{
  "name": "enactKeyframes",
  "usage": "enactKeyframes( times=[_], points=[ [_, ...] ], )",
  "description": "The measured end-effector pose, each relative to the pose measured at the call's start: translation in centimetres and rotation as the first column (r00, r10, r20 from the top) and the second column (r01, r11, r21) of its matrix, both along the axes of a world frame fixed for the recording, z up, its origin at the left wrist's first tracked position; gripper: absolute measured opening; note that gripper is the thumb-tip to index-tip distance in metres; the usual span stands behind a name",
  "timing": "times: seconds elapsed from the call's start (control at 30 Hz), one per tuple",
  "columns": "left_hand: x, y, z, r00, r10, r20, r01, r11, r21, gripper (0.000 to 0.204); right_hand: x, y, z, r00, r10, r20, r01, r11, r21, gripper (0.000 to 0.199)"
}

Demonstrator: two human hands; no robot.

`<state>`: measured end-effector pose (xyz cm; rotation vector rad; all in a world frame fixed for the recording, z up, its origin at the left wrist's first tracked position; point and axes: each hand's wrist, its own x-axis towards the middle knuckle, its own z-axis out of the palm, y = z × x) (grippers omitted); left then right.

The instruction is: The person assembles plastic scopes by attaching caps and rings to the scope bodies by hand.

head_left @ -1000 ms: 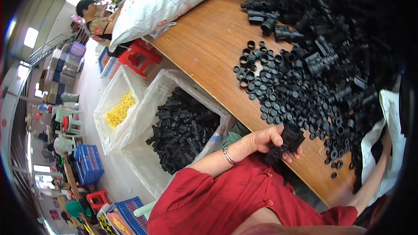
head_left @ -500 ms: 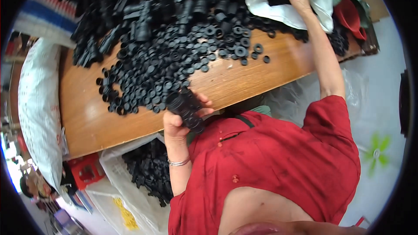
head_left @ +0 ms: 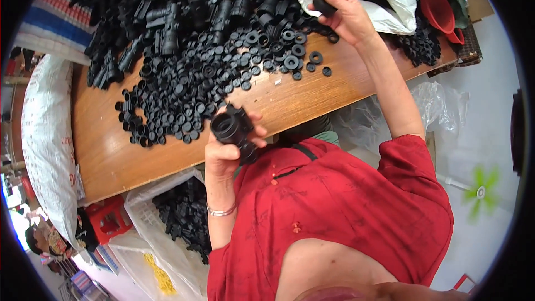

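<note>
My left hand [head_left: 220, 159] is wrapped round a black plastic scope body [head_left: 227, 128] just over the table's front edge, its wide round open end tilted up. My right hand [head_left: 352, 21] pinches a short black cylindrical piece [head_left: 323, 5] between thumb and fingers, close to the mouth of a white woven sack [head_left: 384, 19]; whether it is a cap or a ring I cannot tell. Small round black caps and rings [head_left: 186, 86] lie spread across the wooden table [head_left: 301, 100] beyond my left hand. Behind them rises a heap of black scopes [head_left: 170, 28].
Red funnel-like plastic containers [head_left: 437, 11] stand at the far right by a pile of small black parts [head_left: 421, 47]. A full white sack [head_left: 49, 134] leans at the left edge. Below are a red stool [head_left: 106, 220], a lined container of black parts [head_left: 184, 214] and yellow pieces [head_left: 159, 273].
My right hand has come out of the white sack toward the left and nearer, now with a black piece in its fingers. The scope body in my left hand has turned, showing its open end more.
</note>
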<state>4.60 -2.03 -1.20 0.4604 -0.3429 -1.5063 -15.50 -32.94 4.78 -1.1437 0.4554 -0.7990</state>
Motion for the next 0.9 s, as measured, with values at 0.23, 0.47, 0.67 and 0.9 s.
enactKeyframes(
  times=[0.23, 0.47, 0.67, 0.9],
  points=[
    [-3.0, -3.5, 4.0, 0.972, 0.163, 0.170, -0.156, 0.986, -0.053, 0.084, 5.2, 9.9, 2.2, 0.843, 0.385, -0.376, -0.465, 0.873, -0.148, 0.038],
    [-1.5, -1.8, 2.3, 0.992, 0.051, -0.119, -0.061, 0.994, -0.086, 0.079, 6.5, 13.1, 2.7, 0.833, 0.333, -0.442, -0.506, 0.780, -0.368, 0.038],
    [-2.1, -1.5, 2.4, 0.973, -0.078, -0.215, 0.073, 0.997, -0.030, 0.081, 8.2, 15.9, 0.4, 0.957, 0.245, -0.155, -0.289, 0.859, -0.423, 0.026],
    [-0.6, -0.6, 3.6, 0.928, 0.132, 0.348, -0.195, 0.969, 0.151, 0.077, 8.2, 16.3, -0.3, 0.921, 0.387, -0.046, -0.386, 0.888, -0.251, 0.041]
  ],
)
